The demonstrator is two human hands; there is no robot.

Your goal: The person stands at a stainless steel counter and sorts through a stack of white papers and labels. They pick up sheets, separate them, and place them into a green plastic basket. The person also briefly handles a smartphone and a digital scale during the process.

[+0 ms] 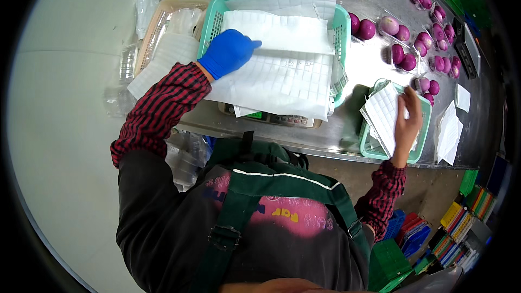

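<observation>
My left hand (pixel 230 53), in a blue glove, rests on white label sheets (pixel 285 73) spread over a large turquoise plastic basket (pixel 345 44); whether it grips a sheet I cannot tell. Beneath the sheets' near edge, a scale (pixel 293 120) with keys and a green display shows partly. My bare right hand (pixel 407 118) is at a small turquoise basket (pixel 425 130), beside a stack of white label sheets (pixel 382 110) that leans up out of it. The thumb and fingers are slightly bent, and their contact with the stack is unclear.
Clear packs of purple onions (pixel 408 62) stand on the steel table (pixel 350 130) at the right. Torn white paper (pixel 449 132) lies near its right end. A beige basket (pixel 160 12) with plastic packaging stands at the left. Coloured crates (pixel 390 264) are on the floor, lower right.
</observation>
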